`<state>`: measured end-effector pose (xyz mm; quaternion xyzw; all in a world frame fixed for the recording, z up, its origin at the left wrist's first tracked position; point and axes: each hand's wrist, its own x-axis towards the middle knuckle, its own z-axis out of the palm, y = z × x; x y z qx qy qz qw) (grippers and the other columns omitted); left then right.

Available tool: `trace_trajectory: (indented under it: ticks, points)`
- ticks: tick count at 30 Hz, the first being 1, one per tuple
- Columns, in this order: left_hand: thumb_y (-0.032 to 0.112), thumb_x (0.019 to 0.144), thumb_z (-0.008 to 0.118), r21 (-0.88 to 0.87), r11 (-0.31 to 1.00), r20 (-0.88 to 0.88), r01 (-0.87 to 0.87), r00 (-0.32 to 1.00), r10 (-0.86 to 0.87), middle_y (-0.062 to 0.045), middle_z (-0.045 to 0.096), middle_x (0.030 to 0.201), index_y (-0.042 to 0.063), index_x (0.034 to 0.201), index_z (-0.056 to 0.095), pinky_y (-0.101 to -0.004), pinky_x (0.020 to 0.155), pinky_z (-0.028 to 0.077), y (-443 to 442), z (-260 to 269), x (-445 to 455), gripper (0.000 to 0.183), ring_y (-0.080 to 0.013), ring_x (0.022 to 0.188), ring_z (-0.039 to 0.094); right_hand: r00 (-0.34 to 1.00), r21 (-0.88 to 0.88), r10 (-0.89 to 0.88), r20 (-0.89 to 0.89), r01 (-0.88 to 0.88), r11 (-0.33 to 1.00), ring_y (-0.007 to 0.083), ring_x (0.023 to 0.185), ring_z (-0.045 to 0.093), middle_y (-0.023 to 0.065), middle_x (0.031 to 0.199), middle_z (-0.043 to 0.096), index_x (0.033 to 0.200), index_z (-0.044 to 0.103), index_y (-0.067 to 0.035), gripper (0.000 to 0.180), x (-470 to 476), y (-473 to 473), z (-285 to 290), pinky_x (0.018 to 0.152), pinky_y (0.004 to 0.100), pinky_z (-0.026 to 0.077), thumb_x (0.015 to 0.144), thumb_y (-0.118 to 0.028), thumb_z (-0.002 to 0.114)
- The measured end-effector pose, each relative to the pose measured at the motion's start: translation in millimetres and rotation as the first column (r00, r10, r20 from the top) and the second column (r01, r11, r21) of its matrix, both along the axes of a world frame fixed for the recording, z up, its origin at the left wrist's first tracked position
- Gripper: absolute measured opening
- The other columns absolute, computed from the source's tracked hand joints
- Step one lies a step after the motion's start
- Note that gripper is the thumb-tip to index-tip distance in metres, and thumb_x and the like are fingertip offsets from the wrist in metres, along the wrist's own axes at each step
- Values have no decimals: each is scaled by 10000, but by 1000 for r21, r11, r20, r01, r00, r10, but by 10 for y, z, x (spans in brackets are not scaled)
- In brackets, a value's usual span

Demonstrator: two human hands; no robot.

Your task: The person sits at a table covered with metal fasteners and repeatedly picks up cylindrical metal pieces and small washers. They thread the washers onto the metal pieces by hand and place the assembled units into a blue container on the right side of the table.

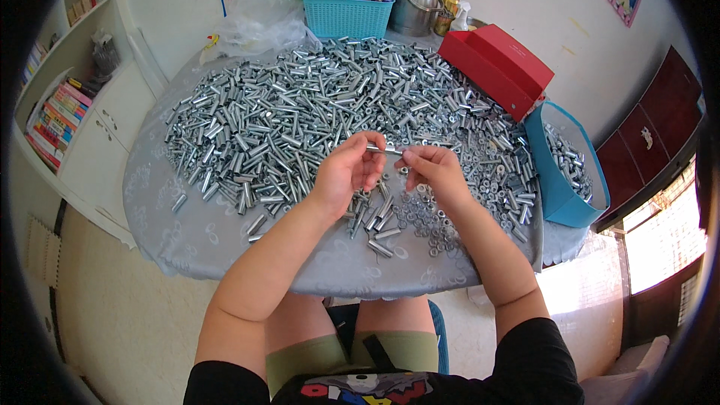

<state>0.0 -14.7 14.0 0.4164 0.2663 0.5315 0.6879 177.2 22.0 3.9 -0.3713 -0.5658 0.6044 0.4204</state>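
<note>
Over the near part of a large pile of metal sleeves and bolts [281, 95], my left hand [351, 171] and my right hand [433, 171] face each other. Between their fingertips lies a slim metal piece [385, 150], a bolt or sleeve. The fingers of my left hand grip its left end, and the thumb and fingers of my right hand pinch its right end. Whether a washer or nut is on it cannot be told. Beneath and beside my right hand, small washers and clear rings [419, 214] are spread. Several loose sleeves [380, 248] lie nearer the table edge.
A blue bin [574, 214] of metal sleeves stands at the right, beside an open red box [495, 67]. Along the back are a turquoise basket [349, 18] of toy cars, a plastic bag [253, 22] and a metal pot [416, 3]. A grey cloth [185, 247] covers the table.
</note>
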Motion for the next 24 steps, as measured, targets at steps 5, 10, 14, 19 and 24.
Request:
trace_trajectory:
  ticks: [5, 10, 14, 19, 24]
  points:
    - [274, 892, 314, 53, 998, -108, -18, 994, 24, -7, 471, 678, 83, 906, 459, -201, 503, 325, -13, -12, 16, 240, -83, 538, 410, 997, 50, -70, 19, 69, 996, 83, 488, 509, 84, 796, 632, 924, 600, 32, 217, 12, 14, 57, 483, 203, 437, 798, -142, 566]
    - [278, 893, 312, 88, 996, -91, 9, 996, -1, -6, 469, 680, 86, 907, 455, -202, 505, 326, 19, -45, 6, 240, -82, 547, 412, 999, 76, -24, 36, 21, 997, 86, 509, 529, 88, 807, 633, 963, 590, 32, 228, 8, -9, 58, 492, 201, 446, 788, -114, 576]
    - [283, 889, 317, 76, 997, -57, -17, 998, 22, -12, 472, 688, 84, 914, 450, -212, 506, 327, 9, -40, 6, 241, -93, 546, 410, 998, 70, -42, 42, 39, 997, 87, 508, 532, 88, 803, 634, 960, 591, 34, 226, 6, 0, 72, 494, 199, 450, 782, -105, 583]
    - [292, 888, 320, 91, 996, -49, -14, 999, 18, -14, 472, 694, 84, 923, 446, -210, 504, 325, 7, -29, 10, 246, -93, 544, 410, 997, 61, -42, 59, 39, 997, 91, 527, 547, 96, 815, 633, 963, 590, 35, 225, 10, -11, 91, 489, 194, 451, 782, -97, 583]
    - [318, 896, 313, 115, 993, -38, -36, 998, 41, -15, 471, 695, 84, 927, 446, -202, 497, 326, 25, -86, 39, 271, -87, 540, 411, 1000, 120, -4, 17, 2, 993, 100, 564, 569, 96, 841, 630, 986, 577, 47, 222, -22, -50, 82, 512, 205, 467, 794, -64, 559]
